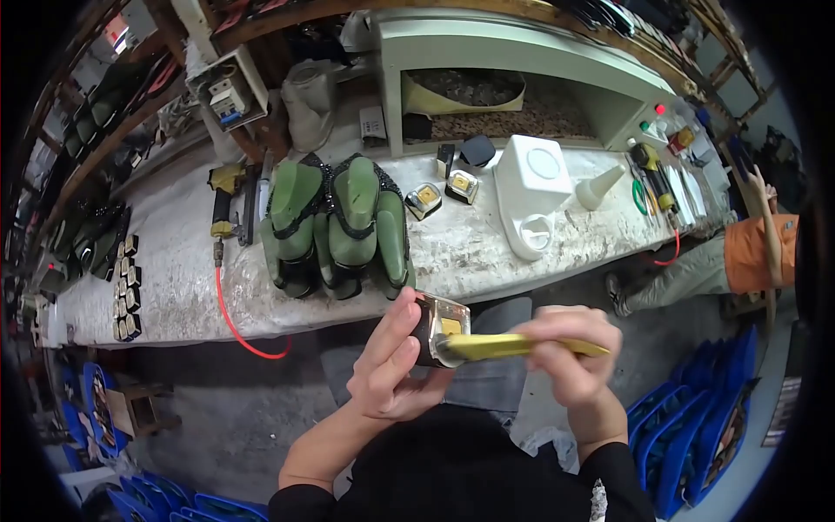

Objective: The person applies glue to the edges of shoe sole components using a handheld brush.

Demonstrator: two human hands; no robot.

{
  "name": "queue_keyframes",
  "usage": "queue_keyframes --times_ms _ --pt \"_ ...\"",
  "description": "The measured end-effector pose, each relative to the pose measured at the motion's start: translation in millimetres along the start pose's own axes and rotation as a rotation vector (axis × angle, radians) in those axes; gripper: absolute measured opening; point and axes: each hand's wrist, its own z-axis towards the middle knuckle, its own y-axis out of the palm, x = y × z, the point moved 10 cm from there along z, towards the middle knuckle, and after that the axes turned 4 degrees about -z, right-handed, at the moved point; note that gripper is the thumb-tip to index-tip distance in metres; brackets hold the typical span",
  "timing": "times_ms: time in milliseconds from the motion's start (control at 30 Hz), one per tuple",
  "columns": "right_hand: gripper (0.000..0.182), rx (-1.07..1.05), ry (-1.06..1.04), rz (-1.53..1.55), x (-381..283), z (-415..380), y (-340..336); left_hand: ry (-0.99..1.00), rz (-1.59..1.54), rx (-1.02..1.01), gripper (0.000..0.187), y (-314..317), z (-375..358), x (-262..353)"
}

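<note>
Left hand (391, 374): fingers along the 9 o'clock side of the black block (425, 334), thumb side under it; pinching it, not spread.
Block: held up off the table (174, 261), just below view centre, about 5 o'clock; yellow inner face toward the brush.
Right hand (576, 350): at the block's 3 o'clock; thumb and fingers pinching the yellow brush (496, 345), tip touching the block's face near its lower rim.
Shoes (355, 196): grouped on green forms, 11 o'clock from the block.
Loose blocks (424, 201): two similar ones on the table, 12 o'clock.
White container (532, 178): 1 o'clock, near table edge.
Air gun (222, 204): 10 o'clock; red hose (228, 317) drops over the edge and loops.
Other person (758, 254): 2 to 3 o'clock, well apart.
Risk, brush: too much side load could skid the tip over the rim and smear the outside or fingers.
Risk, block: smooth-looking sides; loose pinch plus brush push could twist it free, and it's held off the table.
Risk, hose: loop could snag a leg and drag the gun.
Markings: small box (373, 123) at 11 o'clock has print, too small to read; no brand legible.
</note>
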Motion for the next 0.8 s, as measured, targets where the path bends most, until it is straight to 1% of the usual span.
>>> queue_keyframes --times_ms 67,100,233,267,400,433,567,600,733,800 --pt "0.019 -0.094 -0.034 -0.153 3.5 15.7 8.6 -0.028 -0.07 0.056 0.071 -9.3 6.1 -3.5" --pt "0.019 -0.119 -0.046 -0.145 5.9 25.8 10.9 -0.023 -0.051 0.077 0.071 -14.0 7.5 -4.1" --pt "0.018 -0.092 -0.043 -0.112 7.2 46.1 20.3 -0.126 -0.209 0.045 0.074 -30.7 7.2 -10.5" --pt "0.018 -0.098 -0.046 -0.105 5.5 48.0 22.9 -0.125 -0.201 0.05 0.074 -36.9 9.1 -9.2" --pt "0.018 -0.221 -0.105 0.094 -5.4 51.1 34.4 -0.38 -0.497 -0.002 0.08 -48.3 4.5 -18.1" --pt "0.018 -0.227 -0.102 0.099 -6.7 50.4 37.5 -0.384 -0.492 0.004 0.08 -53.4 3.9 -15.9" --pt "0.019 -0.352 -0.051 0.136 -3.9 55.9 63.8 -0.488 -0.694 -0.049 0.084 -58.4 -1.1 -17.5" --pt "0.019 -0.366 -0.042 0.145 -0.6 57.1 67.1 -0.496 -0.688 -0.033 0.084 -62.8 -4.0 -16.8" --pt "0.019 -0.564 -0.15 0.137 5.1 62.8 88.6 -0.669 -0.916 0.039 0.081 -68.4 -13.7 -27.2" --pt "0.02 -0.569 -0.16 0.129 4.4 72.4 96.5 -0.676 -0.92 0.054 0.08 -76.6 -13.6 -32.1"
